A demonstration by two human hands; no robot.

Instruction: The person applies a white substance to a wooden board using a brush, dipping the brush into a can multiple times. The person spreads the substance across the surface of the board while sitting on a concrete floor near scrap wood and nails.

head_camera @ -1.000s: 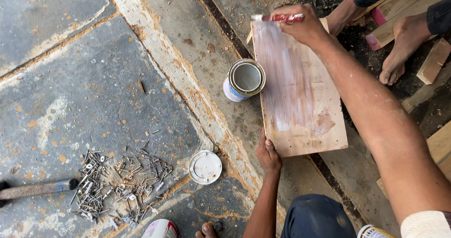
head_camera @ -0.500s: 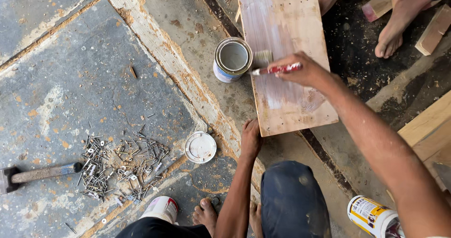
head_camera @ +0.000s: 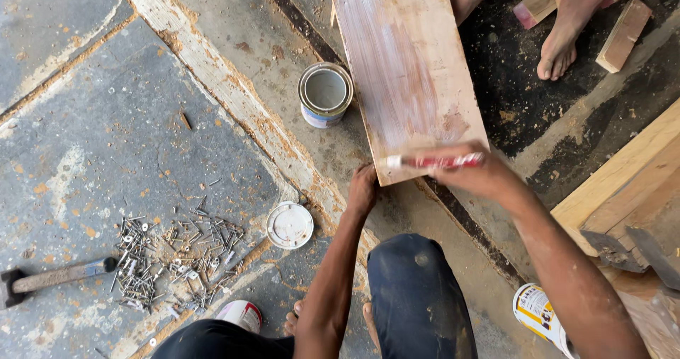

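- Right hand (head_camera: 482, 176) closed around red-handled brush (head_camera: 433, 162) at near edge of board (head_camera: 407, 76).
- Left hand (head_camera: 363, 189) gripping board's near corner; open paint can (head_camera: 325, 93) just beside.
- Best kept steady, stroking lengthwise, evenly.

The bristles of the red-handled brush (head_camera: 433, 162) blur at the left end, just past the right hand's grip (head_camera: 482, 175), so whether they touch the wooden board (head_camera: 407, 69) cannot be told. The board's far edge runs off the top of the picture, well beyond the grip. The left hand (head_camera: 363, 189) covers the board's near corner, hiding its fingertips.
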